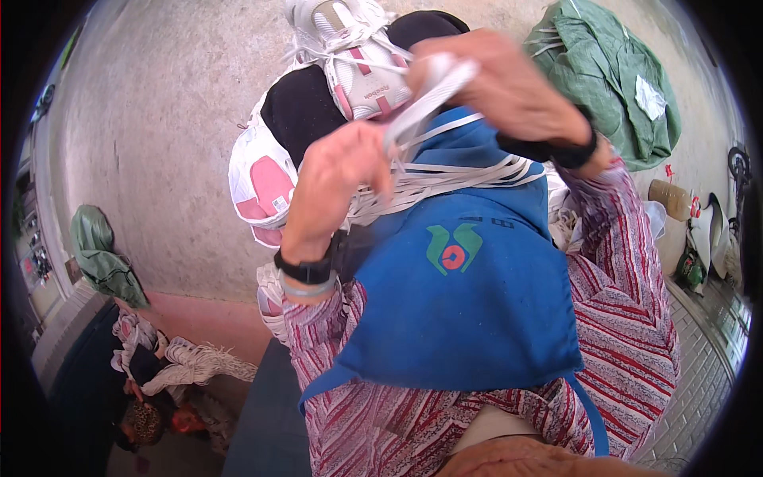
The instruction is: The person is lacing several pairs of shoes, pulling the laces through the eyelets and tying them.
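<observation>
A white flat shoelace [421,107] stretches slantwise between my two hands. My left hand [338,175] pinches its lower end, above the blue apron [469,310]. Farther up and to the right, my right hand [509,91] grips the folded upper part; motion blurs its fingertips. Just beyond the hands is a white and pink sneaker [369,83] with loose laces over its top. A bundle of white laces [469,183] lies across my lap. Left of the hands, another white and pink shoe [254,191] is partly covered by a black rounded shape [302,107].
A green sack [596,79] sits at the far right, and another green sack [103,250] at the left. A plastic container with brown contents [671,199] stands right. At the lower left, another person [143,421] is beside shoes and a lace bundle [199,366].
</observation>
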`<action>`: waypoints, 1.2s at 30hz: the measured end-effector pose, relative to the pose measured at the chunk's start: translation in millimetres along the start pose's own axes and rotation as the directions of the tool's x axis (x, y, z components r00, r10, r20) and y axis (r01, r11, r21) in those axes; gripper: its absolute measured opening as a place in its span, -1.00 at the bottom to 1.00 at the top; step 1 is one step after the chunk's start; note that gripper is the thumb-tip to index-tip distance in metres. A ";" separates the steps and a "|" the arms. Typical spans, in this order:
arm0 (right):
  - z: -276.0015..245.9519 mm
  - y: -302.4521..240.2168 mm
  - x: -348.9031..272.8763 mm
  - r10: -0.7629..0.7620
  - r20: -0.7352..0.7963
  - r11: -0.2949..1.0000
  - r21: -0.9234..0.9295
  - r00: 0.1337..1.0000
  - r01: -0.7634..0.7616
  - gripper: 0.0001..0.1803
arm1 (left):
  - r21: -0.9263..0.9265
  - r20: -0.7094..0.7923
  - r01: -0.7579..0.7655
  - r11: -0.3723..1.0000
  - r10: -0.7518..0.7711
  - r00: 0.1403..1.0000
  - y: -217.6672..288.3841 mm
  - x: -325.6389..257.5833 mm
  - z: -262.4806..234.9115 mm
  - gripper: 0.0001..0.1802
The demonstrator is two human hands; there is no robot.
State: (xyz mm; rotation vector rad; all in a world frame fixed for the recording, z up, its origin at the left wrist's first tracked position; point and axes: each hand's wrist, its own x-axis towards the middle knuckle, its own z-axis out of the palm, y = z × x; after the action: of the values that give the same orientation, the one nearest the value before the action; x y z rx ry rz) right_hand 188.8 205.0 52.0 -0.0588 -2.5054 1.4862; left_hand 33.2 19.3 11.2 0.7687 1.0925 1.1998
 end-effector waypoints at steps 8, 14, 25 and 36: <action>-60.4 -60.5 -54.6 -0.137 -0.113 0.990 -0.042 0.984 0.133 -0.71 | -0.910 -0.105 -0.149 0.388 0.132 0.986 -28.0 108.5 6.4 -0.50; -52.4 -43.5 -39.6 -0.030 -0.225 0.998 0.052 0.974 0.042 -0.65 | -0.454 -0.092 -0.024 0.891 -0.020 0.996 -8.2 19.0 -4.7 -0.59; 16.0 71.9 3.2 0.275 -0.343 0.914 -0.196 0.898 -0.355 -0.72 | 0.151 -0.042 0.118 0.981 -0.113 0.993 -4.8 -8.1 17.6 -0.60; 58.3 142.7 63.4 -0.068 -0.380 0.758 -0.621 0.923 -0.200 -0.80 | 0.206 -0.161 0.173 0.963 -0.141 0.977 -2.8 -30.1 12.2 -0.59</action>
State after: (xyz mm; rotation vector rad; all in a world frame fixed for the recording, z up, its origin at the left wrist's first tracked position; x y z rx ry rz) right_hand 103.0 233.6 -88.0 -0.5090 -2.5571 0.4624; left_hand 45.6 -9.5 19.9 0.7546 1.3973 1.0234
